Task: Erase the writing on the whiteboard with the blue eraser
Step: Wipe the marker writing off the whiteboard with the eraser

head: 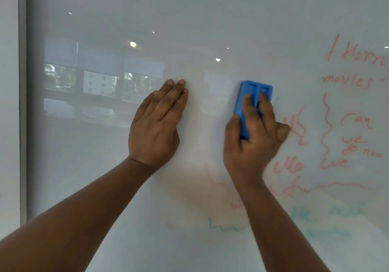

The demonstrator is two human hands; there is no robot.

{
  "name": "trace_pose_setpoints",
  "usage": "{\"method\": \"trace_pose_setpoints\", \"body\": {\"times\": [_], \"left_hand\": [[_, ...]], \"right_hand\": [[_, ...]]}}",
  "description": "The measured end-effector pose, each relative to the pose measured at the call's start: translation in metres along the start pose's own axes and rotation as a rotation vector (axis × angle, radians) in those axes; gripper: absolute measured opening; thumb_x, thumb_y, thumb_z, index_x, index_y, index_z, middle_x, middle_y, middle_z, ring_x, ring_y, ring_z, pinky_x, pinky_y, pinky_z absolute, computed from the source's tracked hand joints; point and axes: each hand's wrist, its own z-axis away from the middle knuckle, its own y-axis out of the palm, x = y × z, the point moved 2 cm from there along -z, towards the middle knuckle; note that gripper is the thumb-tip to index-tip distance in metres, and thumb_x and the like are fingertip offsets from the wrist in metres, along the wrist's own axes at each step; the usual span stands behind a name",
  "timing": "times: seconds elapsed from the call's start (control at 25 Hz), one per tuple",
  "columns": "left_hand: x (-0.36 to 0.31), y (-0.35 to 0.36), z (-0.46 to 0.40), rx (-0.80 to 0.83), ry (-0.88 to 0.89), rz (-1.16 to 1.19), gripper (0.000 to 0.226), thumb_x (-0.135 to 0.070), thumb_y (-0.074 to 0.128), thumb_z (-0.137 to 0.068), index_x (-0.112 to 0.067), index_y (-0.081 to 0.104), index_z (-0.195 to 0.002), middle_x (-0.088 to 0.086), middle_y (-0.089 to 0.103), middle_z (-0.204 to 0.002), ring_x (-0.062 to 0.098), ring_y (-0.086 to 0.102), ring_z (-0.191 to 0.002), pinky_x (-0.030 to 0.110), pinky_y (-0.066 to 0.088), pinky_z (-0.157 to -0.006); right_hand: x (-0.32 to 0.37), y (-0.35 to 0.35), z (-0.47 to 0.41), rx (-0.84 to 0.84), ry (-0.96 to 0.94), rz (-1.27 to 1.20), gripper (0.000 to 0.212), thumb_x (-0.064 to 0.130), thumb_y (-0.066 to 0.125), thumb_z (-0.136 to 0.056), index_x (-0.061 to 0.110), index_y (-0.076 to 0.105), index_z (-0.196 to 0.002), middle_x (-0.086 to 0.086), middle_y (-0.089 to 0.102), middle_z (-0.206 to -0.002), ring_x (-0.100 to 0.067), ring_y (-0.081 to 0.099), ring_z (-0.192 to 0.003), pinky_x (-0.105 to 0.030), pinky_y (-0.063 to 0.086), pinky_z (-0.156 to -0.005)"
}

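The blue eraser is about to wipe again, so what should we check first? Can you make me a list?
1. Right hand holds the blue eraser firmly: ok.
2. Eraser flat against the whiteboard: cannot tell.
3. Left hand clear of the writing: ok, it rests flat on a bare patch.
4. Red writing left to wipe: not ok, plenty remains to the right.
5. Green scribbles below gone: not ok, still there.
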Motion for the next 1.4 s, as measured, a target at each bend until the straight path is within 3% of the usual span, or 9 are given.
{"method": "trace_pose_setpoints", "body": {"times": [0.2, 0.28, 0.4, 0.6, 0.72, 0.84, 1.04, 1.24, 1.4], "left_hand": [[0.002, -0.003, 0.002, 0.020, -0.032, 0.000, 0.056, 0.001, 0.046, -0.092, -0.003, 0.049, -0.148, 0.012, 0.044, -0.157, 0.028, 0.036, -0.149, 0.044, 0.033, -0.121], [-0.001, -0.003, 0.006, 0.031, -0.022, -0.019, 0.062, 0.008, 0.042, -0.087, -0.002, 0.049, -0.148, 0.012, 0.044, -0.157, 0.029, 0.036, -0.149, 0.044, 0.033, -0.121], [-0.002, -0.001, 0.009, 0.062, 0.048, -0.035, 0.063, 0.010, 0.038, -0.087, -0.001, 0.049, -0.148, 0.014, 0.043, -0.158, 0.031, 0.037, -0.150, 0.046, 0.035, -0.120], [-0.002, -0.004, 0.027, 0.117, 0.094, -0.015, 0.060, 0.005, 0.039, -0.093, -0.002, 0.042, -0.152, 0.013, 0.038, -0.161, 0.028, 0.032, -0.152, 0.040, 0.025, -0.125], [-0.006, -0.004, 0.035, 0.104, 0.081, -0.029, 0.063, 0.010, 0.039, -0.087, 0.000, 0.047, -0.149, 0.014, 0.043, -0.158, 0.029, 0.037, -0.150, 0.044, 0.033, -0.122], [-0.006, -0.003, 0.035, 0.107, 0.094, -0.026, 0.061, 0.010, 0.038, -0.089, 0.001, 0.048, -0.148, 0.015, 0.044, -0.157, 0.030, 0.038, -0.149, 0.046, 0.036, -0.119], [-0.004, -0.004, 0.039, 0.123, 0.070, -0.007, 0.060, 0.010, 0.041, -0.091, 0.001, 0.044, -0.150, 0.016, 0.042, -0.158, 0.031, 0.035, -0.150, 0.048, 0.034, -0.121], [-0.007, -0.001, 0.044, 0.091, 0.055, -0.016, 0.057, 0.006, 0.031, -0.094, 0.001, 0.047, -0.149, 0.014, 0.044, -0.157, 0.030, 0.037, -0.149, 0.047, 0.037, -0.119], [-0.006, -0.002, 0.049, 0.085, 0.043, -0.015, 0.054, 0.003, 0.032, -0.097, 0.001, 0.045, -0.150, 0.015, 0.042, -0.158, 0.030, 0.035, -0.150, 0.049, 0.036, -0.120]], "right_hand": [[0.022, -0.006, 0.076, 0.261, -0.401, -0.090, 0.035, 0.021, 0.066, -0.091, 0.017, 0.071, -0.125, -0.011, 0.060, -0.143, -0.031, 0.069, -0.086, -0.038, 0.043, -0.079], [-0.011, -0.023, 0.066, 0.208, -0.350, -0.030, 0.036, 0.020, 0.067, -0.090, 0.016, 0.071, -0.125, -0.013, 0.061, -0.141, -0.032, 0.070, -0.091, -0.038, 0.042, -0.082], [-0.020, -0.015, 0.028, 0.011, -0.010, 0.021, 0.034, 0.021, 0.062, -0.094, 0.014, 0.069, -0.127, -0.016, 0.062, -0.139, -0.035, 0.063, -0.090, -0.031, 0.033, -0.087], [0.010, -0.017, 0.102, 0.205, -0.309, -0.044, 0.033, 0.019, 0.069, -0.088, 0.017, 0.074, -0.121, -0.011, 0.062, -0.140, -0.031, 0.068, -0.088, -0.037, 0.042, -0.082], [-0.037, -0.044, 0.097, 0.105, -0.141, 0.008, 0.032, 0.018, 0.065, -0.091, 0.011, 0.071, -0.121, -0.015, 0.062, -0.137, -0.029, 0.067, -0.099, -0.033, 0.037, -0.091], [-0.026, -0.027, 0.079, -0.003, 0.041, 0.026, 0.032, 0.017, 0.065, -0.092, 0.009, 0.070, -0.123, -0.020, 0.063, -0.136, -0.028, 0.064, -0.100, -0.033, 0.034, -0.088], [-0.004, -0.031, 0.129, 0.212, -0.264, -0.052, 0.036, 0.017, 0.072, -0.086, 0.019, 0.073, -0.122, -0.010, 0.063, -0.139, -0.032, 0.066, -0.088, -0.042, 0.046, -0.081], [-0.031, -0.030, 0.094, 0.012, 0.094, 0.098, 0.040, 0.022, 0.063, -0.095, 0.016, 0.063, -0.134, -0.016, 0.060, -0.141, -0.044, 0.059, -0.093, -0.035, 0.037, -0.093], [0.016, -0.022, 0.135, 0.209, -0.215, -0.006, 0.042, 0.024, 0.070, -0.089, 0.026, 0.067, -0.131, -0.004, 0.059, -0.144, -0.036, 0.064, -0.090, -0.043, 0.047, -0.087]]}}
